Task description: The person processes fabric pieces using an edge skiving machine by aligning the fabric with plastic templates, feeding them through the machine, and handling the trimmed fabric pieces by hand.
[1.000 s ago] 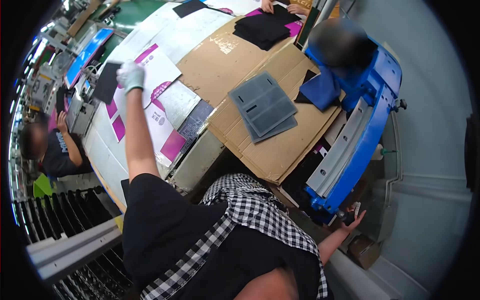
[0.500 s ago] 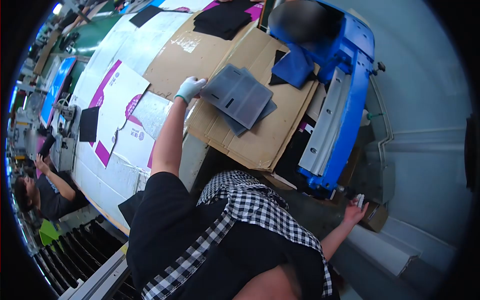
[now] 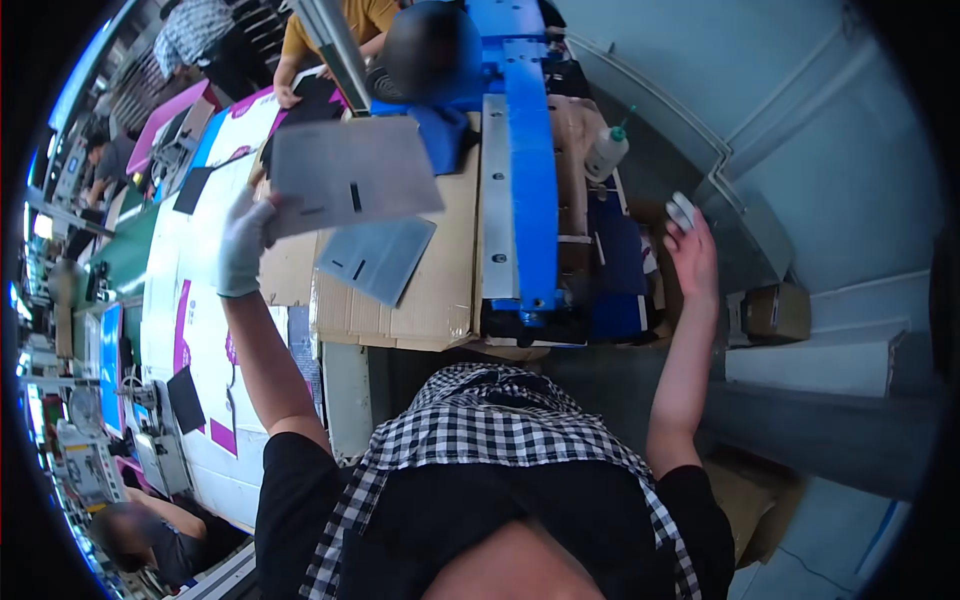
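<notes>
My left hand (image 3: 246,240), in a white glove, grips the near left corner of a translucent grey plastic template (image 3: 350,172) with slots in it. The template is lifted above the cardboard. A second translucent template (image 3: 376,258) lies on the cardboard sheets (image 3: 400,322) below it. My right hand (image 3: 692,250) is raised to the right of the blue machine arm (image 3: 531,180), with white wrapping on a fingertip. Its fingers are apart and hold nothing. Dark blue material (image 3: 438,135) lies beyond the templates, partly hidden.
A white bottle (image 3: 607,153) with a green tip stands right of the machine. Black pieces (image 3: 185,400) and purple-white sheets (image 3: 222,385) lie on the left table. Co-workers (image 3: 165,535) are at the lower left and far side. A cardboard box (image 3: 776,313) is at right.
My left hand has taken the upper template and lifted it off the lower one. My right hand has moved up beside the machine. The view has turned to the right.
</notes>
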Action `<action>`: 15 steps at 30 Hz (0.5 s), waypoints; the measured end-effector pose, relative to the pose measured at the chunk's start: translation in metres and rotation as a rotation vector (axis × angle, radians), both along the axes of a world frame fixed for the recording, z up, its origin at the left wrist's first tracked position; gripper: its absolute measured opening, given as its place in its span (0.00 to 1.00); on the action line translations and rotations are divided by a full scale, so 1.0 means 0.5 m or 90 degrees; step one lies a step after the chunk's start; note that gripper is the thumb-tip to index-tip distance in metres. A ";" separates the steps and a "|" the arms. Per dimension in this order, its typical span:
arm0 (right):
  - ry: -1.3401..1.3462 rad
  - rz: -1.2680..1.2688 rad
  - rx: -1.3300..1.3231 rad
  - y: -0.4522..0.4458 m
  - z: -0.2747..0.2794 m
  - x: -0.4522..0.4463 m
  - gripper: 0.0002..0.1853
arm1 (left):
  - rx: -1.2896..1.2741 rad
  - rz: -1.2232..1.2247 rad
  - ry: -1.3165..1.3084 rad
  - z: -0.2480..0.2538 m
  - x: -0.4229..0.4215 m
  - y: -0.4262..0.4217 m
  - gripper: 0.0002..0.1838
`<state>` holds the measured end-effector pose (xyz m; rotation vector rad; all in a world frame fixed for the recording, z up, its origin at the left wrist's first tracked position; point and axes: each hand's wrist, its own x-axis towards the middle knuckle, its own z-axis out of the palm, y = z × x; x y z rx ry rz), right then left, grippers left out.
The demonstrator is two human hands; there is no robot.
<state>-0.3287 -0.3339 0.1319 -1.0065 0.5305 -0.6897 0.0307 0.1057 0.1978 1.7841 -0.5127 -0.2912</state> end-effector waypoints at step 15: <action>-0.361 0.123 0.135 -0.053 0.122 0.042 0.25 | -0.028 -0.417 -0.014 0.090 -0.230 -0.546 0.25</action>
